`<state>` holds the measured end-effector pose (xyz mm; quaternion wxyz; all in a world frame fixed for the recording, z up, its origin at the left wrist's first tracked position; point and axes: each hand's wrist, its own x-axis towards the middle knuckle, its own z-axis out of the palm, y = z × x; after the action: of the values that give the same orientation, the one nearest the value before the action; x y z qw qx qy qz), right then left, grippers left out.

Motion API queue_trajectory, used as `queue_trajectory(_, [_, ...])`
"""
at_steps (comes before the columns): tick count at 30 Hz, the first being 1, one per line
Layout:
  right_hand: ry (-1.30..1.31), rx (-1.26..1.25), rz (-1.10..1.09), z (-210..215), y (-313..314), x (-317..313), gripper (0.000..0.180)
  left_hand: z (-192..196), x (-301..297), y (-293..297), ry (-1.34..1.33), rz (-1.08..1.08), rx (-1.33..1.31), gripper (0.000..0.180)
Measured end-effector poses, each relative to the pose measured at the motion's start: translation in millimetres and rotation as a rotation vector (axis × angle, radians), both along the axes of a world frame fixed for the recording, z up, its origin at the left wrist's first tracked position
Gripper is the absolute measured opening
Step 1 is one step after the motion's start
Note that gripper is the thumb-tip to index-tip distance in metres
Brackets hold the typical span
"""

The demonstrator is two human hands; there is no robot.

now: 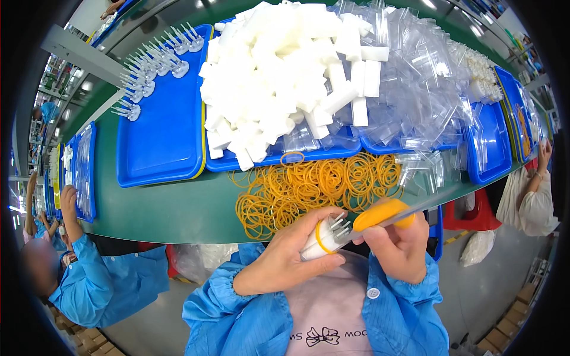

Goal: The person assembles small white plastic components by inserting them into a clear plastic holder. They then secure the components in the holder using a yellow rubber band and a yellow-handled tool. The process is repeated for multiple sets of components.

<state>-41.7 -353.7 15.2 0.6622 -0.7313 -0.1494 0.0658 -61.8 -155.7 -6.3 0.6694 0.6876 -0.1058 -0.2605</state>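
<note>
My left hand [297, 255] is closed around a small white foam bundle [321, 240] wrapped in clear plastic. A yellow rubber band [322, 237] circles it, and several thin white pins stick out of its upper end. Close beside it, my right hand [395, 243] has orange finger covers [380, 215] on its fingertips. Between thumb and covered fingers it pinches a thin grey strip [418, 209], whose kind I cannot make out; its near end reaches toward the pins. Loose yellow rubber bands [314, 190] lie piled on the green table [160, 213] just beyond my hands.
White foam blocks [267, 77] heap over a blue tray, with clear plastic sleeves [415, 89] to their right. Another blue tray [163, 142] holds several pin pieces [139, 83]. A small blue tray [490, 142] stands at right. Co-workers [89, 285] sit left and right.
</note>
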Motion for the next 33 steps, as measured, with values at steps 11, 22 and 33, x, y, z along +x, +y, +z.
queue_trajectory(11, [0.140,0.241,-0.092,5,-5,0,0.011,7,0,-1,0.219,0.010,-0.197,0.059])
queue_trajectory(22, [-0.252,-0.236,0.037,11,-4,5,0.010,4,-3,-3,0.315,0.072,-0.254,0.063])
queue_trajectory(33, [0.137,0.282,-0.059,5,-9,6,0.012,-6,1,5,0.403,-0.023,-0.492,0.065])
